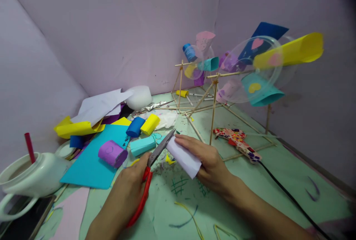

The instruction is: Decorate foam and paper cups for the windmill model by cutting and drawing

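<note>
My left hand (pixel 130 188) is closed around red-handled scissors (pixel 145 188), their blades pointing up and to the right. The blade tips lie at the upper left edge of a rolled white paper tube (pixel 185 157). That tube is gripped in my right hand (pixel 204 156), with its fingers along the top and the thumb hidden. Beyond the scissors rest a turquoise paper tube (pixel 143 145), a yellow tube (pixel 150 124) and a blue tube (pixel 135 127). A purple tube (pixel 112 154) with a drawn smile lies on a turquoise sheet (pixel 96 167).
On the right stand two stick-framed wheels with coloured paper tubes, the nearer one a clear plastic wheel (pixel 236 80). A patterned glue gun (pixel 239 143) trails a black cord. At left are a white teapot (pixel 41 173), a phone (pixel 25 217) and stacked paper (pixel 97 105).
</note>
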Available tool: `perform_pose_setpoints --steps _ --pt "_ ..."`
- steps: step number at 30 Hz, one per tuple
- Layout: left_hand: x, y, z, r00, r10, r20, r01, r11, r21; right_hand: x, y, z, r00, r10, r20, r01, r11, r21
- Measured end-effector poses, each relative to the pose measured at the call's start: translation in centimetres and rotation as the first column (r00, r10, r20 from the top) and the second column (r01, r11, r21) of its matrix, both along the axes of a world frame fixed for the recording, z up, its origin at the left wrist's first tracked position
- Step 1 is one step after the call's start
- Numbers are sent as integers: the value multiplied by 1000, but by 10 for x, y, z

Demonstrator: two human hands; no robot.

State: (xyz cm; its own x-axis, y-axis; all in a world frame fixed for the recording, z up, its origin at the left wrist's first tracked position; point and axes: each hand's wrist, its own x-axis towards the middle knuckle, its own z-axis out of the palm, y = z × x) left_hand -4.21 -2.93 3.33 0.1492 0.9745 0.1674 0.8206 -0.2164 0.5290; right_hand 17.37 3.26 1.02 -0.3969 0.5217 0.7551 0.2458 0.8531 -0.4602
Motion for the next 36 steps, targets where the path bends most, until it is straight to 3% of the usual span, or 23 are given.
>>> perform_pose_setpoints --steps 3,8,11,14,17,20,23,25,27,28,30,33,36 --pt "-3 2 1 998 -14 54 19 994 -107 0 1 1 1000 -1 -14 1 1000 -13" --pt "4 3 8 944 245 222 -247 969 -20 1 -1 3 1000 9 -1 -9 998 -59" --pt "17 1 10 786 338 517 -315 939 -136 0 -5 5 995 100 30 -96 988 -119" --pt "29 -2 7 568 360 740 -211 933 -292 -4 -10 7 982 186 32 -178 969 -170" --pt "32 -1 -1 434 381 816 -102 921 -376 -6 -14 10 975 221 -16 -218 941 -260" --pt "29 2 -8 336 376 864 -22 920 -391 -8 -17 14 971 208 -120 -240 831 -502" --pt "27 6 -11 230 366 902 -50 930 -364 -10 -18 17 958 147 -245 -283 603 -745" --pt "29 8 -12 167 361 917 -90 932 -351 -11 -18 18 949 123 -289 -311 486 -816" --pt "32 10 -13 128 351 928 -108 935 -339 -13 -17 18 937 141 -319 -348 431 -833" --pt "34 10 -13 137 347 928 -103 936 -335 -14 -17 17 930 149 -336 -367 425 -827" --pt "37 8 -13 227 343 911 -115 939 -325 -14 -16 15 924 122 -362 -377 444 -813" --pt "37 3 -10 460 365 809 -216 930 -297 -13 -12 13 923 9 -384 -336 504 -796" --pt "30 -4 -6 713 401 576 -381 910 -161 -10 -8 13 920 -59 -388 -307 506 -806"
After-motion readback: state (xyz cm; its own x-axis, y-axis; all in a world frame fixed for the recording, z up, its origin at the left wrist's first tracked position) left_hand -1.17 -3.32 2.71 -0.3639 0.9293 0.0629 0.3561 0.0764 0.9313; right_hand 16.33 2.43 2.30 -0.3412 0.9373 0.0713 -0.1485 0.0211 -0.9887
